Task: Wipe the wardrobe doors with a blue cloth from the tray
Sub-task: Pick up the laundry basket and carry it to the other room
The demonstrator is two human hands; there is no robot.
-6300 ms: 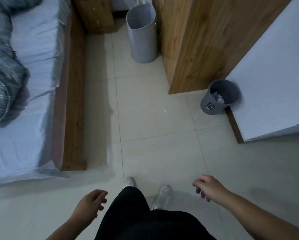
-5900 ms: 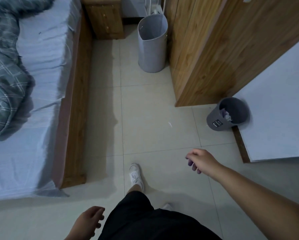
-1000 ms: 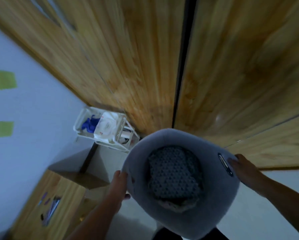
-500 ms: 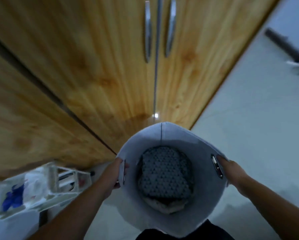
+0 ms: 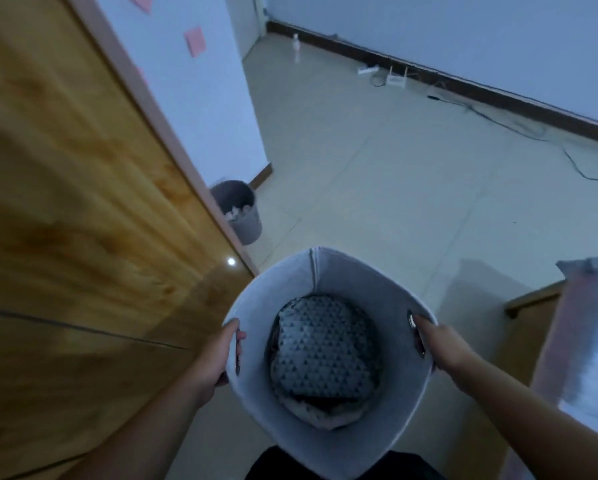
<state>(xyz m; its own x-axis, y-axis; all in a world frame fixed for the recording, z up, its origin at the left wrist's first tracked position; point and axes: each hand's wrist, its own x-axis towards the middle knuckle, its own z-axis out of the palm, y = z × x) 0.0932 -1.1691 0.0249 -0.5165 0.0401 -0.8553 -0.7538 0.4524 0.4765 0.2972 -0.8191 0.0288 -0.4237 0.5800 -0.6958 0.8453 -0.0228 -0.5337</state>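
The left hand (image 5: 221, 355) grips one side of the grey basket (image 5: 313, 271). The right hand (image 5: 441, 348) grips the other side. They hold it up beside the wardrobe door (image 5: 65, 202). A patterned cloth (image 5: 322, 348) lies inside. A moment ago the tray with the blue cloth showed low on the left. Now the view has turned and both are out of sight. The basket probably gets moved away first, so wiping has not begun.

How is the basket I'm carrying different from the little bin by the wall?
The basket is pale grey and held by the left hand and right hand; the bin is darker and stands on the floor. The basket holds patterned fabric, the bin pale scraps. Both are open-topped.
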